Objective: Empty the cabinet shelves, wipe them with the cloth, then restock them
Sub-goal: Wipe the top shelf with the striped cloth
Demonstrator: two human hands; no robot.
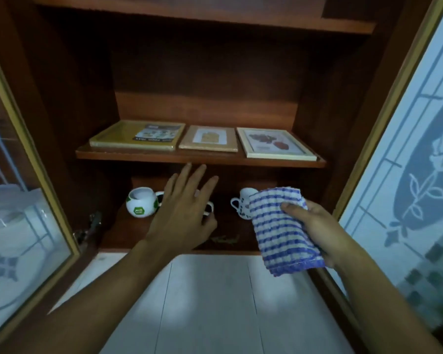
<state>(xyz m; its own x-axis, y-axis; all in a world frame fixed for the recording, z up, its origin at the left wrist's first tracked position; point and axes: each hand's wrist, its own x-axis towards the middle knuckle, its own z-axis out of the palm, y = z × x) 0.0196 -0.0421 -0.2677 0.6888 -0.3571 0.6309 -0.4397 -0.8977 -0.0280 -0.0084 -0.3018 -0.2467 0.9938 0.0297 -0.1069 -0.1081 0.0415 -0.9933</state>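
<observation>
Close slack, spread-fingered left hand [183, 210] on black-and-white mug [209, 208] beneath its fingers, lift clear of round green-patched white mug [141, 201] just left, blue-and-white striped cloth [279, 226] gripped in right hand [315, 231].

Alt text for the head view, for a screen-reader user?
The left hand reaches, fingers spread, toward mugs on the lower cabinet shelf while the right hand grips a blue-striped cloth. Three flat frames lie on the shelf above.

Only illegible print on box label [155, 136]
</observation>
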